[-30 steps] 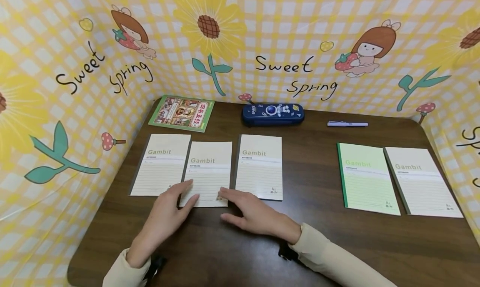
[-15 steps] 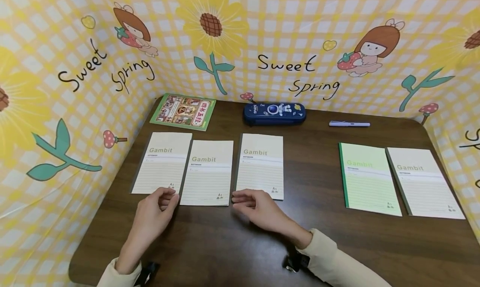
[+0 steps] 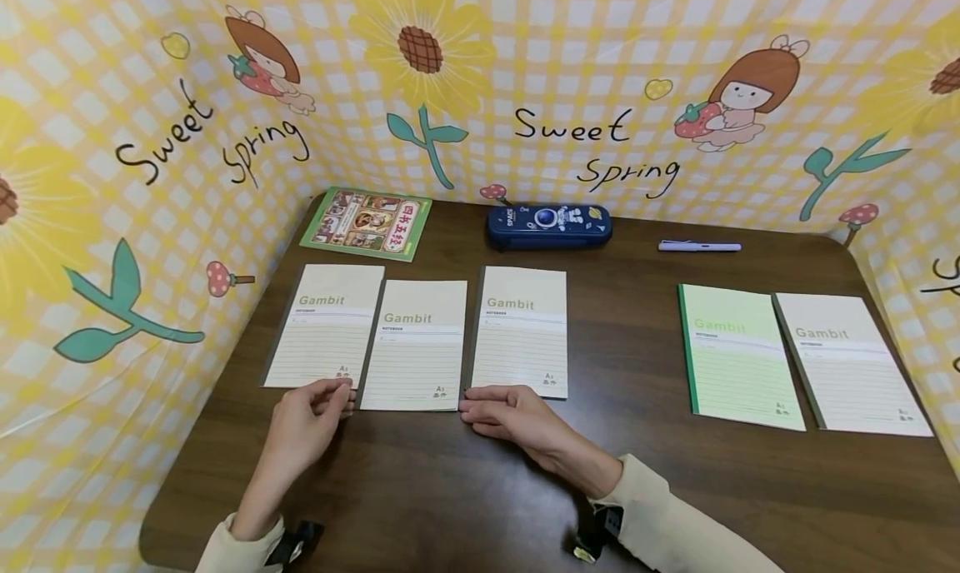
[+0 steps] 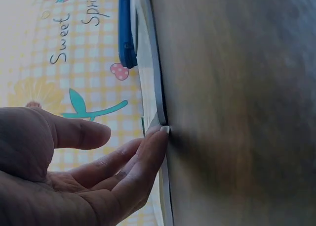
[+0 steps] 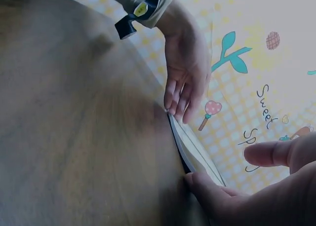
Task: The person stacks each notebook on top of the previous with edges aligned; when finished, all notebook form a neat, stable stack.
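Observation:
A cream Gambit notebook lies between my two hands, its lower edge a little nearer me than its neighbours'. My left hand is at its lower left corner, overlapping the bottom of the left cream notebook. In the left wrist view, the left fingertips are right at a notebook's edge, with the thumb held apart. My right hand is at the lower right corner, by the bottom of the right cream notebook. The right wrist view shows those fingertips at the edge, thumb apart.
On the right lie a green notebook and another cream notebook. Along the back of the dark wooden table are a green picture-covered book, a blue pencil case and a lilac pen. A checked cloth rises behind.
Both hands, earlier over the lower part of the middle notebook, have drawn outward to its two lower corners. Their spread fingers have come closer together. The notebooks have not visibly moved.

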A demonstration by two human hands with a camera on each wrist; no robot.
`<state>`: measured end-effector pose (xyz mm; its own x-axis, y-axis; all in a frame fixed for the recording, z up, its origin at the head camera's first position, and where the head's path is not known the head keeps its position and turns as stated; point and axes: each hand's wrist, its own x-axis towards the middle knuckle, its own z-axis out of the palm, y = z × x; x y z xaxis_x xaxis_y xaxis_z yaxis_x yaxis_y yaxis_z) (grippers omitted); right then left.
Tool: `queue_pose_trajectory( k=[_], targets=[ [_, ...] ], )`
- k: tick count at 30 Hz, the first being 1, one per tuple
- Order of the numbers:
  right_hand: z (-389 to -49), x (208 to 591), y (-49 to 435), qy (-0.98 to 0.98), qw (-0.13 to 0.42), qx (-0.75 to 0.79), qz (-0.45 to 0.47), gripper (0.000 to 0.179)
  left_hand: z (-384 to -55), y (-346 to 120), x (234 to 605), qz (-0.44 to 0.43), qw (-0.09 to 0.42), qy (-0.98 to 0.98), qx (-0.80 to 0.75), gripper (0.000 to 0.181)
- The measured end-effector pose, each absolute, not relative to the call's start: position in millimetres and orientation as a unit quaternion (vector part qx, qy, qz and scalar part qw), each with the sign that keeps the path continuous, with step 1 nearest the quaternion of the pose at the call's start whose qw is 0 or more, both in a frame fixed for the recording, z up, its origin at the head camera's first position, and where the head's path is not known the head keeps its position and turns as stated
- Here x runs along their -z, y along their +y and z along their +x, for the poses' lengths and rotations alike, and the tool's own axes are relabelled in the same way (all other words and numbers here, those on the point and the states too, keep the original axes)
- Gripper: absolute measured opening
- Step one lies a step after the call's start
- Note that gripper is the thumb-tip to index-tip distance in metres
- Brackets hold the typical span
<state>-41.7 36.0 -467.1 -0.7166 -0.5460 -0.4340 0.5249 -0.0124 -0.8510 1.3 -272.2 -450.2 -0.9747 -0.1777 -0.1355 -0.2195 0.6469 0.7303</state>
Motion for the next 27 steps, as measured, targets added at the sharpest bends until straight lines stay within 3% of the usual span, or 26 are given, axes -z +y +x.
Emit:
queue_pose_trajectory(
  k=[12, 22, 27],
  targets=[
    [-42.7, 476.3, 27.1, 0.566, 0.350, 0.747, 0.012, 0.045, 0.0, -281.5, 453.9, -0.117, 0.083, 0.860, -0.490, 0.029],
    [-52.5, 476.1, 16.8, 0.583, 0.339, 0.739, -0.008, 0.044, -4.8, -282.7, 457.9, -0.136, 0.095, 0.815, -0.555, 0.035],
    [-59.4, 475.7, 11.7, 0.593, 0.319, 0.739, -0.012, 0.034, -8.0, -283.5, 456.3, -0.138, 0.098, 0.805, -0.569, 0.037]
  ],
)
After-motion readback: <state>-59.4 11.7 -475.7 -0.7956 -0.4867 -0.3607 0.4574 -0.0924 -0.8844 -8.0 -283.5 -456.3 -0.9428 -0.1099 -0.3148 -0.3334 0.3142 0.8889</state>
